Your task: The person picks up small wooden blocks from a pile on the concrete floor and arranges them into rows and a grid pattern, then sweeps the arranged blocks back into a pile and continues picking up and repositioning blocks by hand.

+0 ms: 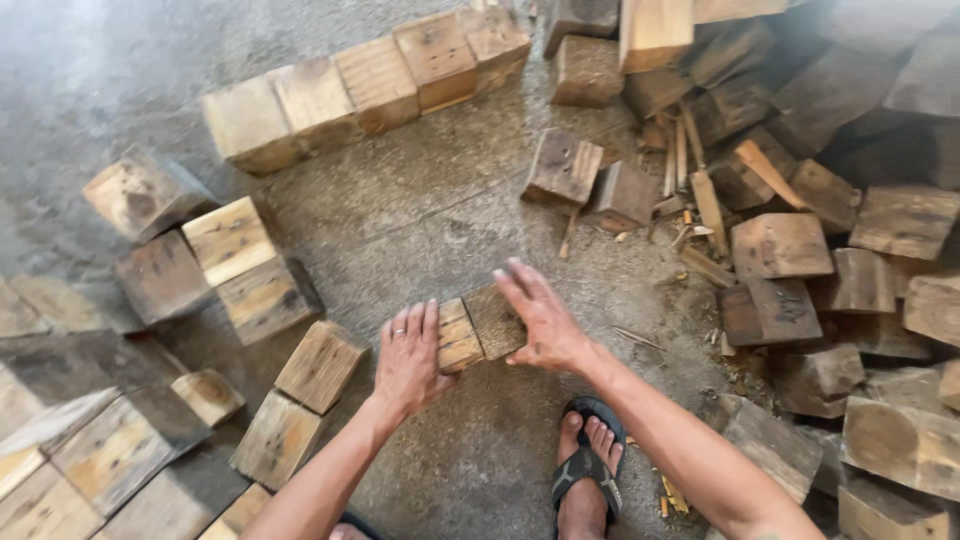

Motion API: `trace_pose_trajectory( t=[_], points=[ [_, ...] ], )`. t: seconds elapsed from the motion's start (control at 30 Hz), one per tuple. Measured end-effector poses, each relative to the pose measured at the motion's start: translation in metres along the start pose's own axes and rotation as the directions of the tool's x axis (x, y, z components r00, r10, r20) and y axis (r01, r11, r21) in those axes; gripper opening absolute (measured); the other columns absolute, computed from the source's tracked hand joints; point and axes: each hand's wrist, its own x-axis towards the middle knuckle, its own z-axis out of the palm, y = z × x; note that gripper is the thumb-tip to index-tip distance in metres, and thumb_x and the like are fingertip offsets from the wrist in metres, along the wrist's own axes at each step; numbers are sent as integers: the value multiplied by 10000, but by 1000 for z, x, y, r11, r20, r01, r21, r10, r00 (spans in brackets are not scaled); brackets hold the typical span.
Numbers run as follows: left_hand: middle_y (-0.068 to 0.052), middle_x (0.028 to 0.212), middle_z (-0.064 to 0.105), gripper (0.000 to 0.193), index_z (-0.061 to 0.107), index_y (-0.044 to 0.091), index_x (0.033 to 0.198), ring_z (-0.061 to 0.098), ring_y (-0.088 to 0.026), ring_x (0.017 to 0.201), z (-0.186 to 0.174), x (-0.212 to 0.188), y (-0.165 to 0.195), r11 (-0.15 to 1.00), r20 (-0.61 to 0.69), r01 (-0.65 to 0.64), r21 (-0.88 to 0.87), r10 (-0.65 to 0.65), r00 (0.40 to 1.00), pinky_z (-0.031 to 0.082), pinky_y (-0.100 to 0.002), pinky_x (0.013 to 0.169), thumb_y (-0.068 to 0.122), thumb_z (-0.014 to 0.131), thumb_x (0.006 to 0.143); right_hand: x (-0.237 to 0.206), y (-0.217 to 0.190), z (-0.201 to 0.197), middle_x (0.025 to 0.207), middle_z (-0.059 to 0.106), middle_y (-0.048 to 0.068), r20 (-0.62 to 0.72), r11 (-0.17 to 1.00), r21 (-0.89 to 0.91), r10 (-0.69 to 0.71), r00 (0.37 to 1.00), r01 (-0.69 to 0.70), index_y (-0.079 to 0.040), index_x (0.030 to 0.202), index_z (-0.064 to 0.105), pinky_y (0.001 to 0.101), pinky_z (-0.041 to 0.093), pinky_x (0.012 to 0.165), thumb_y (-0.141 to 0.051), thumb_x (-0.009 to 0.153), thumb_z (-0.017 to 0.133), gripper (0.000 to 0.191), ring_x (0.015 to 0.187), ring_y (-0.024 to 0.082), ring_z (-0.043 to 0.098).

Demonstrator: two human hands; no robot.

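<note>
You're over a rough concrete floor (420, 210), w/ a big heap of dark wood offcuts (830, 260) piled along the right side, near to far. Far centre, a row of pale wood blocks (370, 85) runs diagonally; more blocks sit in a loose line on the left (230, 270), curving toward you. Two darker blocks (590, 180) lie apart, far-right of your hands, w/ thin splinters beside them. Near centre, two small wood blocks (480, 330) sit side by side on the floor, touching. Your left hand (410, 365) lies flat against the left block's left side, fingers straight and together, not gripping; there's a ring on one finger. Your right hand (540, 320) is open at the right block's right side, fingers spread wide, palm against it. Your foot in a black flip-flop (588, 470) is just near of the pair.
</note>
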Motion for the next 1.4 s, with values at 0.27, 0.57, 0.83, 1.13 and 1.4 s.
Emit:
trace_pose_trajectory(
  t=[0.27, 0.57, 0.83, 1.13, 1.4],
  points=[
    [-230, 1383, 411, 1234, 273, -57, 1464, 385, -417, 1297, 1, 3, 5, 1000, 22, 12, 19, -12, 1000, 317, -545, 1085, 398, 901, 505, 42, -1, -37, 1589, 292, 175, -44, 985, -19, 171, 984, -172, -156, 1507, 389, 501, 349, 1179, -215, 507, 932, 1139, 1473, 405, 338],
    [-239, 1351, 413, 1217, 261, -77, 1460, 396, -416, 1266, -3, 8, 8, 995, 80, 27, 99, -35, 996, 325, -543, 1071, 418, 891, 543, 107, 74, -98, 1678, 406, 116, 22, 960, 270, 72, 997, -75, -212, 1621, 409, 553, 331, 1269, -272, 619, 838, 1091, 1547, 263, 402],
    [-231, 1365, 420, 1224, 269, -65, 1466, 398, -411, 1274, -4, 7, 6, 998, 75, 44, 48, -47, 996, 335, -550, 1068, 420, 898, 536, 124, 105, -114, 1477, 484, 195, -22, 828, -291, 496, 868, -480, -199, 1653, 200, 534, 264, 1225, -498, 486, 909, 1398, 1351, 317, 495],
    [-226, 1374, 418, 1251, 272, -61, 1482, 394, -402, 1299, -4, 8, 8, 997, 86, 47, 64, -52, 995, 332, -540, 1086, 425, 911, 522, 83, 60, -78, 1325, 557, 242, 19, 793, -400, 508, 861, -460, -9, 1568, 222, 672, -102, 1192, -796, 582, 806, 1391, 1221, 364, 587],
    [-226, 1399, 395, 1294, 229, -62, 1498, 382, -397, 1306, -3, 6, 6, 993, 158, 45, 110, -63, 985, 324, -532, 1091, 455, 918, 532, 76, 54, -64, 1457, 427, 251, -241, 829, -481, 189, 952, -286, -39, 1498, 339, 693, 12, 1141, -593, 420, 931, 1348, 1307, 436, 534]
  ],
)
